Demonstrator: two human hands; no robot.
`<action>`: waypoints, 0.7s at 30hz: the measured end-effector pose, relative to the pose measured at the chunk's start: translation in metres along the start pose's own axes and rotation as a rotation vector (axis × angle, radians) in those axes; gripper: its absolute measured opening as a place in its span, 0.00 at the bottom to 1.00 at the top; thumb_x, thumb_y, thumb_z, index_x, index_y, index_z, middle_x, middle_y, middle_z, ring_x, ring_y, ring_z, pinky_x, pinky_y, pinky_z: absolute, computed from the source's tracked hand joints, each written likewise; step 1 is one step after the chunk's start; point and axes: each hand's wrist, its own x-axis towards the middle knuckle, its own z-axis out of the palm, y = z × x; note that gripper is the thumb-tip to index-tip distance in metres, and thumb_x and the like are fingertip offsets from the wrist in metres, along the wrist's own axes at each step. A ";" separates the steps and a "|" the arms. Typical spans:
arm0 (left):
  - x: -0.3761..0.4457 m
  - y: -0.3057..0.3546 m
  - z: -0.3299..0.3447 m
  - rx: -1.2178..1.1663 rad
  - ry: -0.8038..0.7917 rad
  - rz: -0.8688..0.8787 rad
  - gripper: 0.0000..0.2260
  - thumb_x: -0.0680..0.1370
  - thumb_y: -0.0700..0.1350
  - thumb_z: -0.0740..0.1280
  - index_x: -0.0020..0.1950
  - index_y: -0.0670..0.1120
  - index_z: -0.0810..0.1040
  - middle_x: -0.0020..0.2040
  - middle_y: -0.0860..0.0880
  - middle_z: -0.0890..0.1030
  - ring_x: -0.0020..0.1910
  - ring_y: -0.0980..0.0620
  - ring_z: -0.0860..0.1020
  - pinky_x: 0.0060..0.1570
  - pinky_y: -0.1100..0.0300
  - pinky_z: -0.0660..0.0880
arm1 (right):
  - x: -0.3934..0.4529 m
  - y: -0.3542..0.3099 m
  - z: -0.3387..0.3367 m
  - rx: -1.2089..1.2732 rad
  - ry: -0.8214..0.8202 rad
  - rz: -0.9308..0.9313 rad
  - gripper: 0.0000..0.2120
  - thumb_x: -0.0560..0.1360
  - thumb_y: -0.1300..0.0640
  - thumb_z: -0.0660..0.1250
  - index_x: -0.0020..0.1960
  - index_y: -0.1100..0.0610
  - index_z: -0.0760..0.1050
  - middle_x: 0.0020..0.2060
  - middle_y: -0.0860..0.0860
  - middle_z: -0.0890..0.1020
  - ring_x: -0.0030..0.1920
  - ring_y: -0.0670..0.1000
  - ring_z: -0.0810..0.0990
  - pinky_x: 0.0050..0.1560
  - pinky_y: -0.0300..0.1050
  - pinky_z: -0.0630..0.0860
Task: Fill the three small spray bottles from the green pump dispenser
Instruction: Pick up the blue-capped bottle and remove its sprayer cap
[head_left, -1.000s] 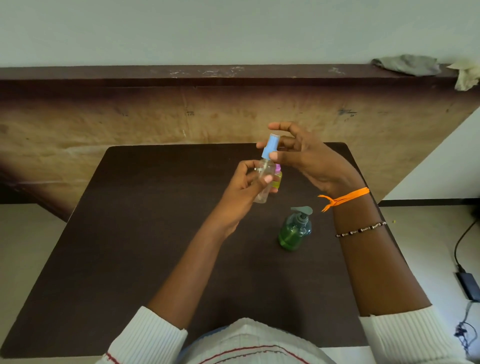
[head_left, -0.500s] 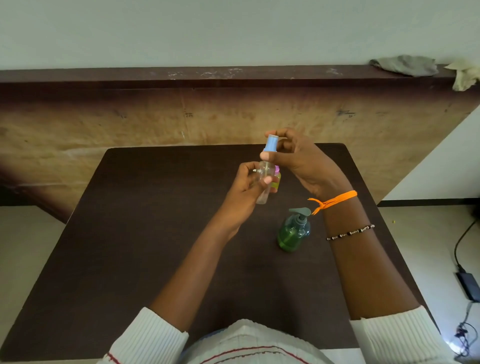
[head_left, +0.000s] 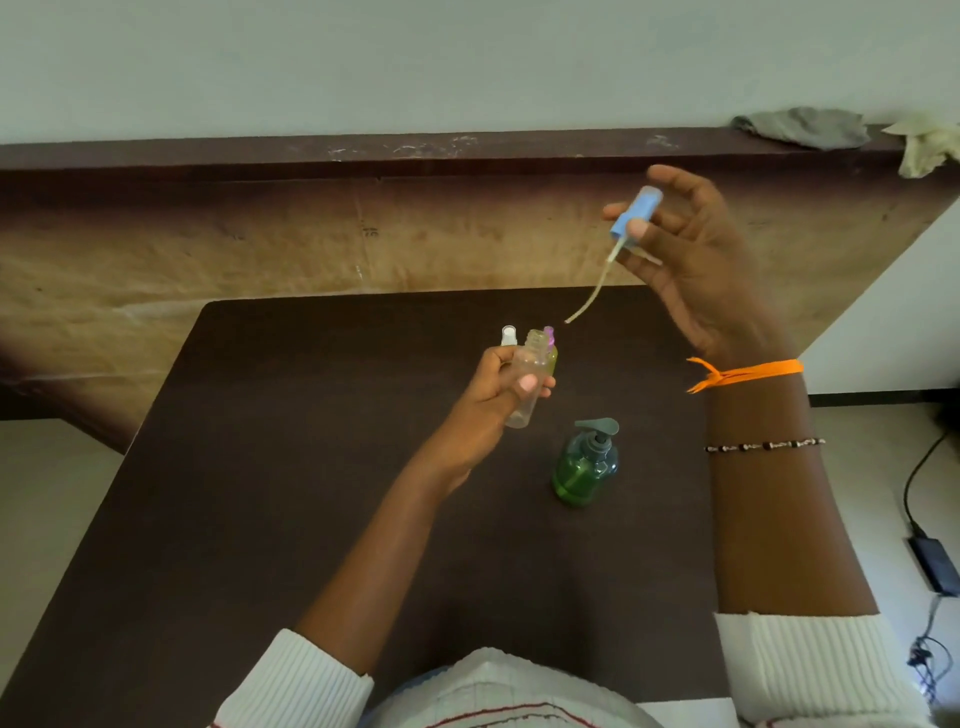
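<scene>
Dark table (head_left: 311, 467): your left hand (head_left: 488, 400) grips the uncapped clear bottle (head_left: 527, 382), your right hand (head_left: 691, 260) pinches its blue sprayer (head_left: 635, 213); pump green dispenser (head_left: 584, 465) next.

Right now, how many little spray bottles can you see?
3. One clear bottle, its top off, is held in the left hand. A white-capped bottle and a pink-capped yellowish bottle stand on the table behind it, mostly hidden.
</scene>
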 end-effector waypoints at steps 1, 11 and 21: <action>0.000 -0.003 -0.001 0.010 0.013 -0.012 0.15 0.81 0.44 0.58 0.67 0.43 0.63 0.54 0.51 0.79 0.55 0.58 0.76 0.53 0.65 0.70 | -0.001 -0.002 -0.007 0.014 0.043 -0.019 0.16 0.78 0.71 0.61 0.57 0.53 0.67 0.44 0.51 0.83 0.49 0.47 0.83 0.52 0.42 0.79; 0.008 -0.041 0.002 0.095 0.097 -0.172 0.13 0.81 0.43 0.59 0.65 0.45 0.63 0.58 0.52 0.79 0.63 0.52 0.73 0.55 0.58 0.68 | -0.041 0.132 -0.081 -0.792 0.205 0.518 0.10 0.71 0.65 0.73 0.50 0.57 0.76 0.46 0.57 0.80 0.48 0.55 0.79 0.52 0.53 0.78; 0.007 -0.064 0.012 0.130 0.100 -0.233 0.09 0.81 0.41 0.59 0.59 0.48 0.62 0.54 0.53 0.79 0.63 0.49 0.73 0.58 0.53 0.68 | -0.083 0.210 -0.081 -0.776 0.194 0.824 0.06 0.72 0.63 0.73 0.48 0.60 0.80 0.47 0.60 0.83 0.52 0.59 0.83 0.58 0.55 0.79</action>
